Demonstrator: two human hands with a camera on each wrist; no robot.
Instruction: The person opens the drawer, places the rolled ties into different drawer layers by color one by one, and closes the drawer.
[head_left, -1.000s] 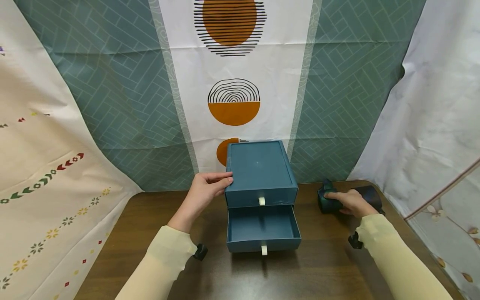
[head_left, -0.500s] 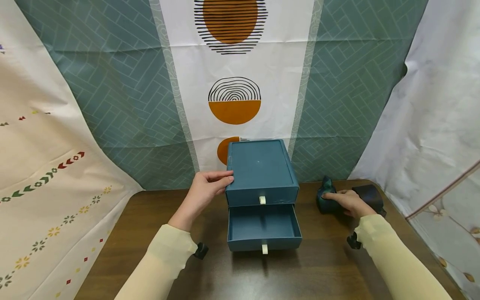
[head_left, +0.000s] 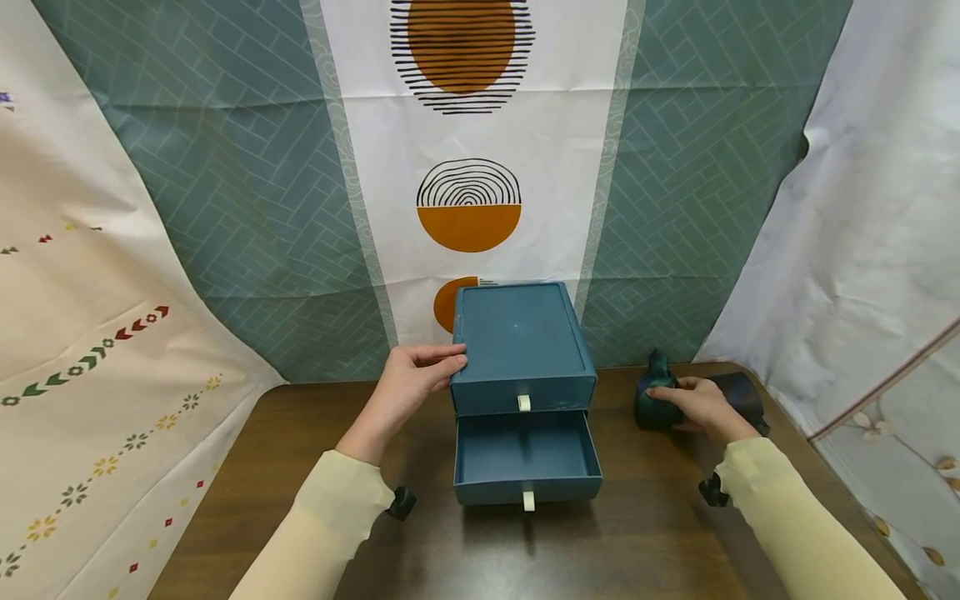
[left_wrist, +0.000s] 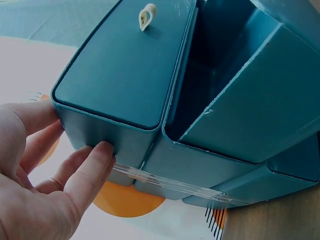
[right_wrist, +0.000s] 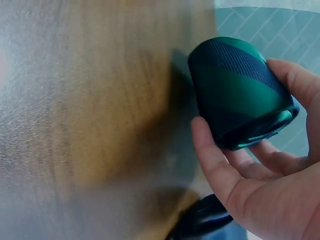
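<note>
My left hand (head_left: 408, 383) rests its fingertips on the left side of a teal two-drawer desktop organizer (head_left: 517, 333), near its top edge. In the left wrist view its fingers (left_wrist: 90, 175) lie fairly straight against the side wall. The lower drawer (head_left: 525, 454) is pulled out and shows a bare floor; the upper drawer is closed. To the right of the organizer, my right hand (head_left: 701, 404) grips a rolled necktie (right_wrist: 240, 95), striped green and navy. Thumb and fingers hold it from both sides, with the coiled end partly facing the hand.
A second dark roll (head_left: 738, 396) lies behind my right hand near the table's right edge. The brown wooden table (head_left: 645, 533) ends at patterned cloth hangings (head_left: 675, 208) at the back and sides. White loop tabs (head_left: 528, 500) stick out from the drawer fronts.
The right hand has turned the rolled necktie slightly, and its end now points up more. The left hand and the organizer have stayed put.
</note>
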